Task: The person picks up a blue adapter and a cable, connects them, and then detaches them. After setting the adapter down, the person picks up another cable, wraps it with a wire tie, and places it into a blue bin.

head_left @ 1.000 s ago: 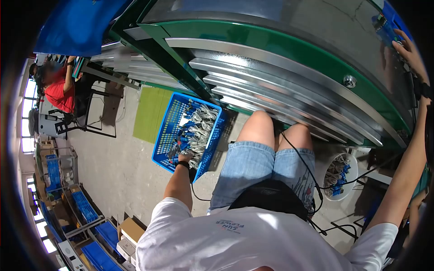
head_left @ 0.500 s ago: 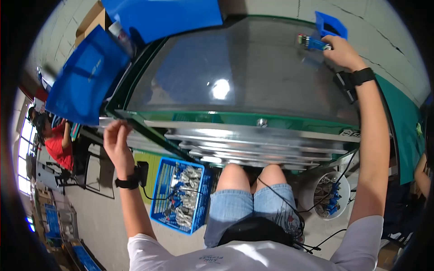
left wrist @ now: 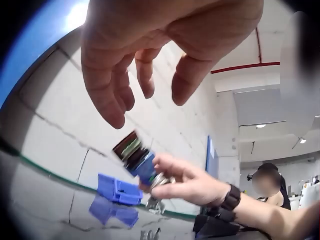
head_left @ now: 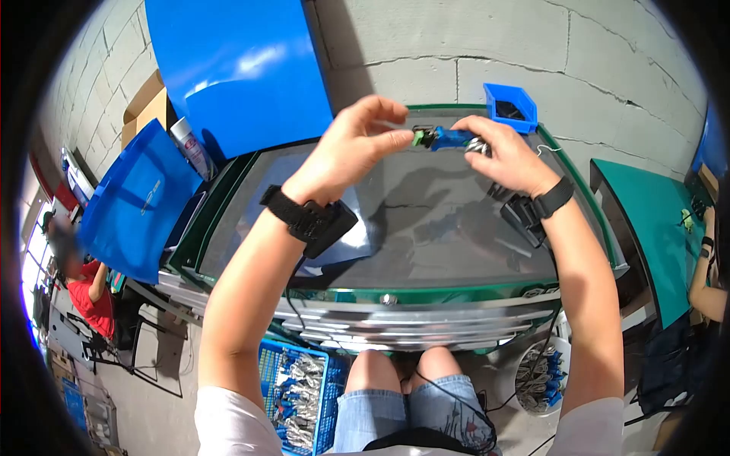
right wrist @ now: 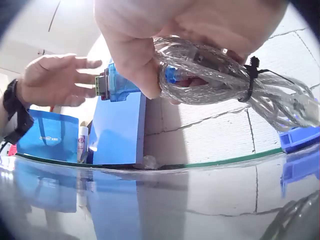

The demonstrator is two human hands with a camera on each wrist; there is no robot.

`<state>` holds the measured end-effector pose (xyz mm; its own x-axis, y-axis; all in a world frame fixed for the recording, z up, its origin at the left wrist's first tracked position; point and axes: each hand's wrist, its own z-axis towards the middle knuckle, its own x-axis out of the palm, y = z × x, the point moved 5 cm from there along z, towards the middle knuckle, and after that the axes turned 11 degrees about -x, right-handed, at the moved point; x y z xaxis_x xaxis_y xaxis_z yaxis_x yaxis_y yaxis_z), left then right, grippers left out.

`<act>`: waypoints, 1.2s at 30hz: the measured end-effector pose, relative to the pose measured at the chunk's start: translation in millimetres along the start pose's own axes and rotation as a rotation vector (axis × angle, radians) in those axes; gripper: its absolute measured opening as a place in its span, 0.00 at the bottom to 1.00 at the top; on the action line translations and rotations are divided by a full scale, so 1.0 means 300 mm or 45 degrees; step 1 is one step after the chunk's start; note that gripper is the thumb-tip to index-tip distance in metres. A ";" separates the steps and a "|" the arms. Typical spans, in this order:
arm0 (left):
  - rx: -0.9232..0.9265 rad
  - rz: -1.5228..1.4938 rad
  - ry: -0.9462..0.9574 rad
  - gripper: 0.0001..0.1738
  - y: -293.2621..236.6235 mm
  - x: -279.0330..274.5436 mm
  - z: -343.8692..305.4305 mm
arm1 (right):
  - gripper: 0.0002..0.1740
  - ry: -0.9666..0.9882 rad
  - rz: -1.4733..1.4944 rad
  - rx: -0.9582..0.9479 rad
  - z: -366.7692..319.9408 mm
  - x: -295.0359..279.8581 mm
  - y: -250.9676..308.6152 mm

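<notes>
My right hand (head_left: 513,156) grips a coiled, clear-jacketed cable (right wrist: 210,75) with a black tie round it. From that hand a blue connector (head_left: 450,139) with a green terminal block (right wrist: 100,85) on its end points toward my left hand (head_left: 353,148). The left hand is raised above the table, its fingers parted and slightly bent around bare air. In the left wrist view a small gap separates those fingertips from the connector (left wrist: 144,167); in the head view the left thumb overlaps the green end.
A dark glossy tabletop (head_left: 456,243) with a green edge lies below. At its back stand a small blue bin (head_left: 511,106), blue panels (head_left: 236,76) and a spray can (head_left: 190,148). Below are a blue basket (head_left: 332,395) and a white bucket (head_left: 563,353), both holding cables. A person (head_left: 91,300) sits left.
The left hand has come up from the basket, past the table's front edge, to the connector. My right hand has brought the cable and connector from the far right toward the middle. The head view has tilted up.
</notes>
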<state>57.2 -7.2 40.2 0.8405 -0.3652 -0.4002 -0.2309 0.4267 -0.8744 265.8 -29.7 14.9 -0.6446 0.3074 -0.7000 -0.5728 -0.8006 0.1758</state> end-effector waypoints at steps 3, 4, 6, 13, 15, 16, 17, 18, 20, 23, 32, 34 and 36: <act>-0.158 -0.160 0.279 0.20 0.067 0.057 0.067 | 0.20 0.026 0.014 -0.044 0.009 0.008 0.021; -0.195 -0.183 0.311 0.19 0.088 0.066 0.081 | 0.20 0.075 0.077 -0.011 0.013 0.013 0.026; -0.238 -0.213 0.349 0.19 0.114 0.071 0.099 | 0.21 0.184 0.158 0.178 0.010 0.025 0.020; -0.433 -0.535 0.301 0.12 0.185 0.000 0.089 | 0.27 0.121 0.050 -0.077 0.041 0.059 0.058; -0.420 -0.547 0.331 0.13 0.182 -0.003 0.088 | 0.29 0.202 -0.030 -0.146 0.071 0.093 0.082; -0.413 -0.539 0.334 0.13 0.179 -0.008 0.088 | 0.28 0.228 -0.050 -0.139 0.084 0.118 0.089; -0.410 -0.532 0.338 0.13 0.180 -0.011 0.086 | 0.27 0.255 -0.067 -0.128 0.092 0.144 0.086; -0.409 -0.538 0.334 0.13 0.182 -0.015 0.086 | 0.27 0.261 -0.066 -0.132 0.104 0.155 0.078; -0.441 -0.556 0.267 0.14 0.191 -0.034 0.091 | 0.20 0.230 -0.068 -0.110 0.141 0.166 0.051; -0.307 -0.701 0.332 0.15 0.165 -0.047 0.097 | 0.13 0.238 0.663 0.294 0.143 0.165 -0.014; -0.212 -0.601 0.409 0.11 0.150 -0.024 0.077 | 0.19 0.280 1.306 0.448 0.086 0.164 -0.013; -0.211 -0.597 0.412 0.10 0.152 -0.024 0.075 | 0.19 0.274 1.329 0.480 0.082 0.168 -0.016; -0.203 -0.611 0.424 0.10 0.148 -0.022 0.073 | 0.19 0.277 1.350 0.470 0.080 0.165 -0.008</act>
<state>52.2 32.4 10.0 0.6765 -0.7364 0.0072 0.0435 0.0302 -0.9986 223.2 -0.2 -3.6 -0.8116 -0.5569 -0.1765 0.0701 -0.3928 0.9169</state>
